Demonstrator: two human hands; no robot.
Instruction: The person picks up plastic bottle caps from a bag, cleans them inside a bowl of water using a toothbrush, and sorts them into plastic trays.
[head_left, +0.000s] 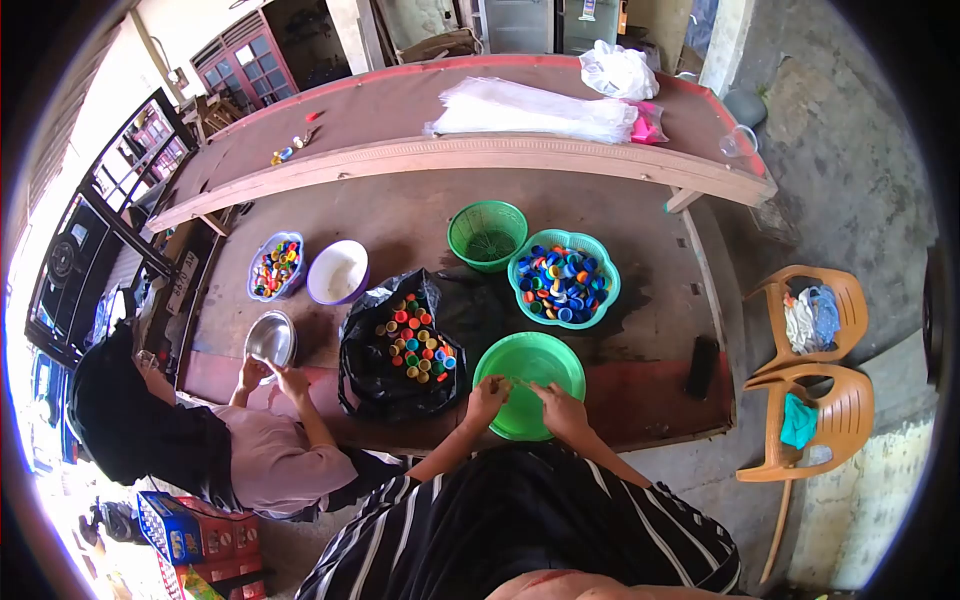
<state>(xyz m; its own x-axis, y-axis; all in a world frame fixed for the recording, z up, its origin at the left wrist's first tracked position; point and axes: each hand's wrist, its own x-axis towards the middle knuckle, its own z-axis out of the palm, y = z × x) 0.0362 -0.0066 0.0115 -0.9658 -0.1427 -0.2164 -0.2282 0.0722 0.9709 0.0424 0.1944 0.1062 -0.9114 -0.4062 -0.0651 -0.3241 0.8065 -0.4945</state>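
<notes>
Both of my hands are over a light green plastic basin. My left hand is closed at the basin's left side, fingertips pinched together. From the right, my right hand reaches in with its fingers bent and pressed together. Something small and greenish lies between the fingertips, too small to name. Left of the basin, a black plastic bag lies open with many coloured bottle caps in it. Behind the basin stands a scalloped turquoise basket full of mostly blue caps.
A green mesh basket, a white-and-purple bowl and a tub of caps stand farther back. At left, a co-worker holds their hands by a metal bowl. A dark phone-like object lies right. A raised shelf crosses behind.
</notes>
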